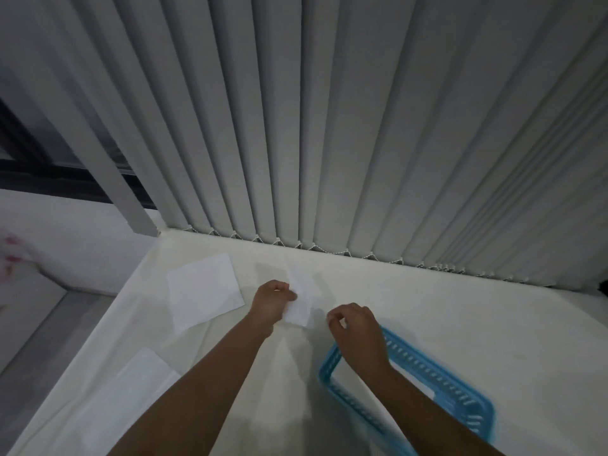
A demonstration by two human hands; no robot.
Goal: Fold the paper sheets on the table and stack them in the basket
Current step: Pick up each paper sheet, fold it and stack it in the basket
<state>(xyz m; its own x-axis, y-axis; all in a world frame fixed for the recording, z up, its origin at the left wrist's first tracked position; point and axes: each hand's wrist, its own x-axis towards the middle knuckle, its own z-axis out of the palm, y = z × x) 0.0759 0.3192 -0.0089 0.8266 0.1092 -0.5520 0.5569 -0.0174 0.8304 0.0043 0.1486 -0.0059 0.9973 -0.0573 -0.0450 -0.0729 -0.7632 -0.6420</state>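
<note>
Left grip point(272, 301) pinches the light, floppy sheet point(300, 307) at its nine o'clock edge, a sound hold; right grip point(357, 327): cannot tell

Dim room corner: a cloth-covered counter pushed up against grey vertical blinds

Grey vertical blinds point(329, 126) fill the view from 10 to 3 o'clock, their slats fanning out overhead and ending at the counter's far edge, where a bead chain point(329, 249) links their bottoms. At 10 o'clock one slat point(108, 166) hangs aslant, apart from the rest, and bares a dark-framed window point(49, 153) with dark glass. Below it, at 9 o'clock, runs a white wall point(82, 232), and beneath that a strip of grey floor point(36, 334) at 8 o'clock. A blurred pink thing point(9, 255) sits at the left edge. The counter point(460, 324) is spread with a creased white cloth. The light is low, cool and flat.
</note>
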